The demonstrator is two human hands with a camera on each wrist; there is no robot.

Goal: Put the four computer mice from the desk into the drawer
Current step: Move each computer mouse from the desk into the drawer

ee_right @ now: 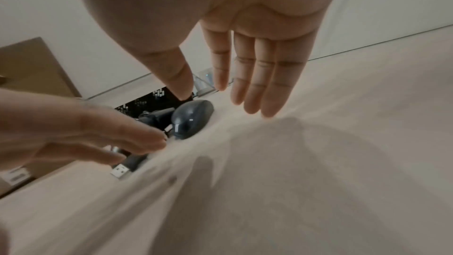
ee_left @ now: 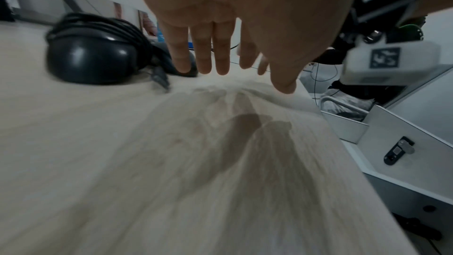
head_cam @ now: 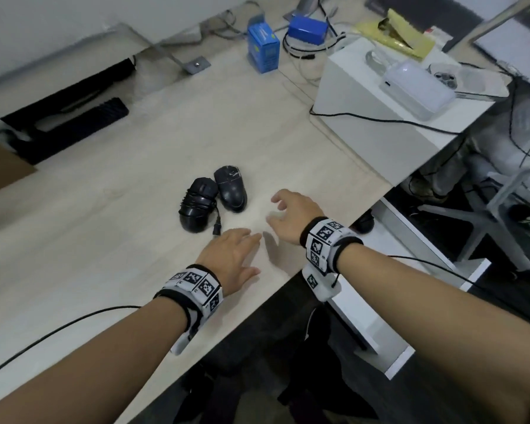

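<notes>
Head view is showing two black mice lying side by side on the pale wood desk (head_cam: 110, 228): the cord-wrapped mouse (head_cam: 197, 208) nearer the left hand (head_cam: 231, 255) and the plain mouse (head_cam: 230, 188) just beyond it, with the right hand (head_cam: 294, 214) hovering close by. Both hands are reaching with fingers spread and relaxed, holding nothing. Only two mice are showing on the desk; a dark rounded shape in the open white drawer (head_cam: 377, 237) below the desk edge may be another, though blur is making that uncertain. The loose USB plug (head_cam: 217, 228) is trailing off the wrapped mouse, so I judge it could snag on the desk edge or unwind the cord as the mouse is being lifted. The two mice are touching, so grabbing one could nudge the other. Farther back, a blue box (head_cam: 263, 47), a white cabinet top (head_cam: 380, 117) and tangled cables are crowding the surface, and an office chair is standing beside the drawer.
</notes>
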